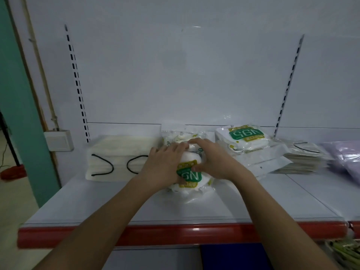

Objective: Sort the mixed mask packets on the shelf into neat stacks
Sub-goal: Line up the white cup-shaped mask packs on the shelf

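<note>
Both hands clasping one N95 packet [190, 175] at shelf centre: left hand [165, 164] curled round its 9 o'clock edge, right hand [211, 158] round 3 o'clock. Green label upside down, long axis running 12 to 6. Cream mask stack [115, 158] at 9 o'clock, another N95 stack [246, 139] at 2. White shelf [116, 201], red front lip, slotted back panel.

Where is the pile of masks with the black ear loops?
In the head view, the cream mask stack with black loops sits on the left end of the shelf, against the back wall, just left of the left hand.
</note>
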Tool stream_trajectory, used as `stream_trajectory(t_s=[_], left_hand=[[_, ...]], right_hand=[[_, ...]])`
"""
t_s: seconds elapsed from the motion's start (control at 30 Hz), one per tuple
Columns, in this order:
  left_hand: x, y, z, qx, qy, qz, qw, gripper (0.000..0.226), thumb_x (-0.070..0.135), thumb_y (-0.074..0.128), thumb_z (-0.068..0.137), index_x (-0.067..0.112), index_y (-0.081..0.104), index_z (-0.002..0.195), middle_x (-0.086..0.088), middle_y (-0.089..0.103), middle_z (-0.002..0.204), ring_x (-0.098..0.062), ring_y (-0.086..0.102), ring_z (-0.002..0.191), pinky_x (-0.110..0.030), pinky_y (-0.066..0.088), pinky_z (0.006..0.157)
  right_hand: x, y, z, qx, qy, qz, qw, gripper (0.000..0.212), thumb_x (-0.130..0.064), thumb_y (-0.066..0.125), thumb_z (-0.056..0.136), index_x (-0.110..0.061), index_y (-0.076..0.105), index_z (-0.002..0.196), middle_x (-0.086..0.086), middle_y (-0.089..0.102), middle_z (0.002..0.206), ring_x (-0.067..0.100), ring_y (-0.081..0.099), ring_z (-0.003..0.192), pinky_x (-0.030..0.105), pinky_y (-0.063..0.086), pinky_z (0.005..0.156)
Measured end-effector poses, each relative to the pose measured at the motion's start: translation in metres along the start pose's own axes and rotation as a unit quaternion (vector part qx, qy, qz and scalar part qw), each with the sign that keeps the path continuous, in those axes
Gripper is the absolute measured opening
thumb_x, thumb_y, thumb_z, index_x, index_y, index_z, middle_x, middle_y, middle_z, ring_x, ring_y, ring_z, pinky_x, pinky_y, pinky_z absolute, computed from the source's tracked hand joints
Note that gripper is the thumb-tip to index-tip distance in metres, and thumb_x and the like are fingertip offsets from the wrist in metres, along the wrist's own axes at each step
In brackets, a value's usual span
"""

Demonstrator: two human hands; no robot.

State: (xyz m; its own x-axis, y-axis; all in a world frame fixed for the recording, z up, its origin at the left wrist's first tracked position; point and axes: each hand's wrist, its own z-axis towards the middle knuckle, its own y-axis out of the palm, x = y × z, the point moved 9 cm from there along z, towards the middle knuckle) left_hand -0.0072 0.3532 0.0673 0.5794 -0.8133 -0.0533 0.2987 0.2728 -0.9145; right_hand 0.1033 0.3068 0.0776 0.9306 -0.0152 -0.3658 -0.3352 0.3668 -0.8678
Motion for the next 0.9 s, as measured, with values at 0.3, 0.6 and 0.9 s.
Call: stream_trajectory(t_s=[0.3, 0.6, 0.9], left_hand=[[-0.011, 0.01, 0.008, -0.035, 0.01, 0.032, 0.999, 0.121, 0.075, 0.071, 0.066, 0.038, -0.004, 0.155, 0.004, 0.001, 0.164, -0.025, 0.01, 0.15, -0.054, 0.013, 0.119], [-0.004, 0.02, 0.008, -0.046, 0.06, 0.063, 0.995, 0.123, 0.088, 0.052, 0.069, 0.03, -0.011, 0.157, 0.003, -0.016, 0.166, -0.022, -0.017, 0.152, -0.06, -0.004, 0.12], [0.055, -0.046, 0.007, 0.108, 0.054, -0.35, 0.929, 0.053, 0.041, 0.064, 0.093, 0.023, 0.051, 0.141, 0.005, 0.054, 0.133, -0.013, 0.048, 0.123, -0.029, 0.038, 0.106]], right_hand=[[0.011, 0.01, 0.004, -0.007, -0.008, -0.006, 1.0, 0.089, -0.033, 0.076, 0.084, -0.029, 0.023, 0.156, -0.002, 0.022, 0.161, 0.021, 0.02, 0.147, 0.041, 0.024, 0.119], [-0.013, -0.01, -0.015, 0.061, -0.034, 0.009, 0.998, 0.062, -0.018, 0.066, 0.092, -0.02, 0.04, 0.148, -0.004, 0.042, 0.15, 0.014, 0.038, 0.137, 0.029, 0.032, 0.113], [0.057, -0.15, -0.074, 0.39, 0.12, 0.104, 0.907, 0.018, -0.007, 0.055, 0.091, -0.021, 0.067, 0.095, -0.007, 0.067, 0.089, 0.008, 0.063, 0.079, 0.019, 0.046, 0.071]])
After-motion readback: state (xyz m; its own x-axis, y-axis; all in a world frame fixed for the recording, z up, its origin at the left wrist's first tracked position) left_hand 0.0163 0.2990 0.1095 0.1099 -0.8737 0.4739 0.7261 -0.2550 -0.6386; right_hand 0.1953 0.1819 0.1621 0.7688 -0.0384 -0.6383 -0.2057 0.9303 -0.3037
